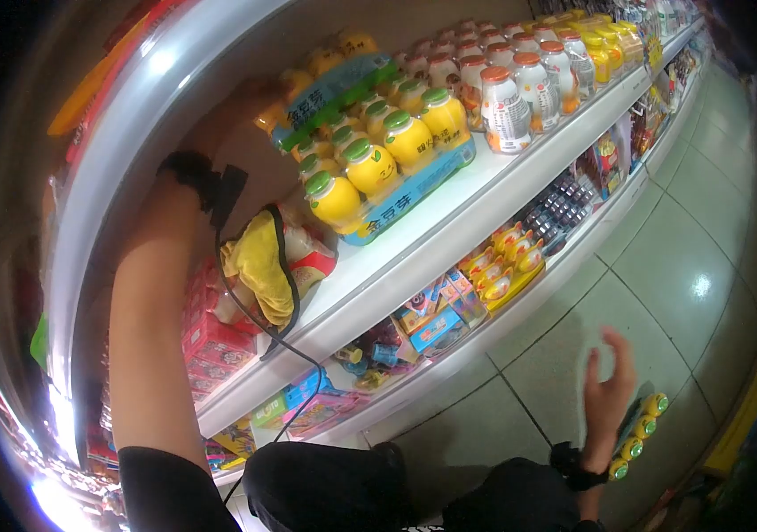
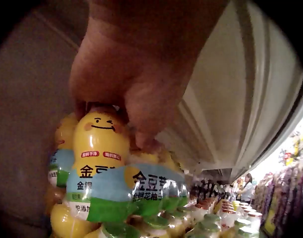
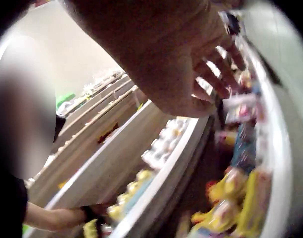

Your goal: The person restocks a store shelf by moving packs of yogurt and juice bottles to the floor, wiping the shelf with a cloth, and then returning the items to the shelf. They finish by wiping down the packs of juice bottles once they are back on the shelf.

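Note:
My left hand [image 2: 136, 79] reaches deep onto the shelf and grips the top of a wrapped pack of yellow drink bottles [image 2: 101, 144] with a blue and green band. That pack [image 1: 334, 97] sits tilted over a second pack of yellow bottles with green caps [image 1: 360, 168], which stands on the shelf in a blue wrap. Fingers and thumb come down around one bottle's neck. My right hand [image 1: 609, 381] hangs over the floor with nothing in it, fingers loosely bent. Close beside it on the floor is a row of green-topped yellow bottles [image 1: 640, 434].
White bottles with orange caps [image 1: 507, 111] stand right of the yellow packs. A yellow cloth pouch [image 1: 263, 266] and pink boxes [image 1: 214, 346] lie to their left. The shelf above [image 1: 130, 80] overhangs my left arm. Boxed toys [image 1: 436, 310] fill the lower shelf. A cable [image 1: 307, 355] hangs across the shelf edge.

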The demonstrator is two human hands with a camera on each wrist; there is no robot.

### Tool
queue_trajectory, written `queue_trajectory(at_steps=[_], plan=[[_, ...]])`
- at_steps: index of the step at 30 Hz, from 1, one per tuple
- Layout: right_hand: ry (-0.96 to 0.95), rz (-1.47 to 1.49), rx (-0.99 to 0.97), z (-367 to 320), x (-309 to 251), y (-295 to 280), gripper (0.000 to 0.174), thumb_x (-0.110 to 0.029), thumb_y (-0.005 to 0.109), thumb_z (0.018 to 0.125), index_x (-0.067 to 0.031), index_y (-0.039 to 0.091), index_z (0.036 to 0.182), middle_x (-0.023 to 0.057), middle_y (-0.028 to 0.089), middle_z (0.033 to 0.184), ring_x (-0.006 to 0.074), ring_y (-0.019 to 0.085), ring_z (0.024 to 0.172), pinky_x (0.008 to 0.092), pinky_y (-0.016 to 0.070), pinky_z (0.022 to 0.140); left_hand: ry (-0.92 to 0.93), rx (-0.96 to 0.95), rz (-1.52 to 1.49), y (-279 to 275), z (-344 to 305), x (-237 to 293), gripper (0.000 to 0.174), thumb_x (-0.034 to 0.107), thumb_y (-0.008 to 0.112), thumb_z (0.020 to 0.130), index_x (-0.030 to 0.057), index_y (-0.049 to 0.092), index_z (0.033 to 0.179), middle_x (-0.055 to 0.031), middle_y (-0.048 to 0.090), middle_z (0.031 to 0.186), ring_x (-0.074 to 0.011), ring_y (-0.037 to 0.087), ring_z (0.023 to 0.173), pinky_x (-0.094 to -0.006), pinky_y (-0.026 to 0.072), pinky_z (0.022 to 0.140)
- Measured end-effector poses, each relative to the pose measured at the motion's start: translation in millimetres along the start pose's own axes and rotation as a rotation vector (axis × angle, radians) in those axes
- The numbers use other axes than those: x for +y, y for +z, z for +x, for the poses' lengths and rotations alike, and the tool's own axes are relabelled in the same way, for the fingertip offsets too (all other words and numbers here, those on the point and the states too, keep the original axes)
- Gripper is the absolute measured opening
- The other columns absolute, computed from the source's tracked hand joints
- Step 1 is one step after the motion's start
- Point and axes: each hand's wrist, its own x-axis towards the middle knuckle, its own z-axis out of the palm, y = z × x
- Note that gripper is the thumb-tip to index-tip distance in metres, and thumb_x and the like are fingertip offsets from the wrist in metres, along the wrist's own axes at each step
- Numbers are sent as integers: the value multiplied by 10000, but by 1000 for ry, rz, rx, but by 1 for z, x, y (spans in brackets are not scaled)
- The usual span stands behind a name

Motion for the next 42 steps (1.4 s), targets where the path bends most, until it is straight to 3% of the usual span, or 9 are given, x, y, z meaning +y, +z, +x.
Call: queue_trajectory(at_steps=[6,10,13,18,22,26,32,38,42], plan=[[612,-1020,-139,-75,183,-60,987,-104,774,805,-274,173,1570,215,391,1502,386,446,1337,506,419,1065,78,331,720,23,-26,31,505,432,696,865,40,617,1172,-206,626,1148,-347,596,1075,-434,466,939],[851,-457,-244,-105,193,-80,1058,-49,805,762,-308,171,1569,206,396,1506,381,440,1342,499,417,1071,363,396,849,47,-121,114,500,291,687,857,55,547,1276,-208,556,1254,-398,498,1209,-472,414,1027],[598,-451,-28,-125,216,-72,1134,18,815,716,-346,159,1567,217,437,1479,348,497,1302,470,458,1036,563,291,808,70,-201,196,469,205,704,804,81,577,1238,-146,562,1210,-340,511,1168,-450,401,1058],[636,-379,50,-144,268,-73,1012,59,799,683,-156,306,1541,238,558,1362,348,597,1190,485,521,944,825,-60,572,113,-271,227,473,220,656,797,67,596,1241,-148,587,1224,-304,555,1180,-450,454,1014],[151,-82,-375,-34,9,-74,752,-3,818,666,-64,540,1362,183,663,1208,316,686,1028,382,563,842,1019,33,365,174,-291,239,442,217,553,887,41,555,1293,-137,605,1217,-300,572,1168,-434,460,1015],[-369,86,-620,20,-92,-50,622,27,743,650,-95,616,1247,106,680,1180,319,693,1001,377,572,838,993,104,341,187,-294,263,463,209,502,926,34,489,1355,-192,615,1189,-305,616,1070,-392,484,967],[-710,33,-390,39,-140,-31,378,-55,713,751,-86,634,1119,98,667,1222,288,676,1072,383,554,896,990,222,502,150,-270,243,564,195,562,882,130,483,1436,-156,641,1032,-248,641,882,-321,529,774],[-924,-14,504,44,-151,-24,342,-82,748,822,-218,591,1094,129,640,1210,354,566,1181,608,400,1043,970,559,427,85,-226,219,482,54,742,711,22,671,1187,-154,671,1006,-285,675,867,-384,573,749],[-731,71,285,30,-130,-39,286,-64,692,855,-173,576,1092,119,641,1175,353,560,1159,582,404,1039,684,699,470,60,-199,197,578,46,814,704,99,627,1248,-139,677,1065,-294,684,921,-340,564,774]])
